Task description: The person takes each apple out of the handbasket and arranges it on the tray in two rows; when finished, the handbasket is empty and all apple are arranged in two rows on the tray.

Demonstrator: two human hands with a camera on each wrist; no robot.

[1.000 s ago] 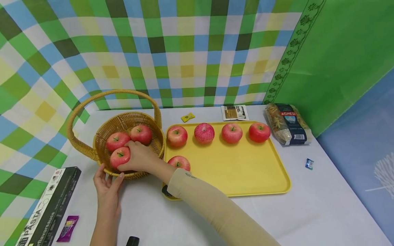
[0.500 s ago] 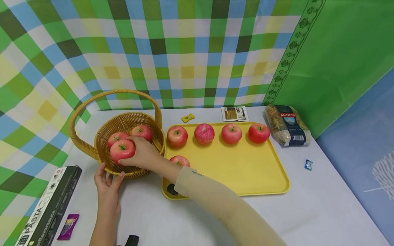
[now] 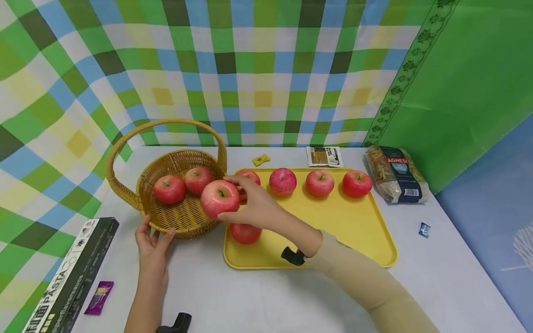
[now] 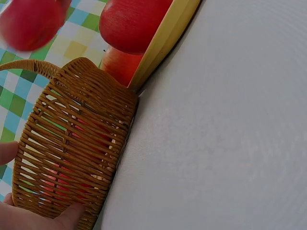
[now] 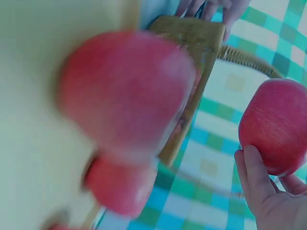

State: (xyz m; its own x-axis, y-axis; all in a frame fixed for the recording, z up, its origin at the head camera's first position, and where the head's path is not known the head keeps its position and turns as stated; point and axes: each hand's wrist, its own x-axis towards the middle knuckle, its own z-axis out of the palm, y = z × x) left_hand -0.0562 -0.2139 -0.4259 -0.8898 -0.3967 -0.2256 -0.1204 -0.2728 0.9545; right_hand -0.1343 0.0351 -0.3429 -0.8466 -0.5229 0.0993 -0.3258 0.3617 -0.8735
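My right hand [image 3: 260, 206] holds a red apple [image 3: 220, 200] in the air over the basket's right edge, thumb and fingers on its sides; the right wrist view shows this apple [image 5: 276, 125] too. My left hand [image 3: 154, 249] grips the near side of the wicker basket [image 3: 183, 231]. In the left wrist view, its thumb [image 4: 72, 215] lies against the weave and a finger reaches the rim. Two apples, one at left [image 3: 169, 189] and one farther back [image 3: 198, 180], lie inside the basket. On the yellow tray [image 3: 316, 231] are several apples, including a near one [image 3: 245, 233] partly hidden by my right hand.
The basket's tall handle [image 3: 166, 121] arches above it. A long pasta box [image 3: 71, 277] and a purple packet [image 3: 99, 298] lie left. Behind the tray are a yellow packet [image 3: 261, 160] and a white sachet [image 3: 325, 157]; a pasta bag [image 3: 397, 175] and blue packet [image 3: 424, 230] lie right.
My right hand has lifted one apple out of the basket and carried it right, toward the tray. My left hand stays at the basket. The head view has shifted slightly.
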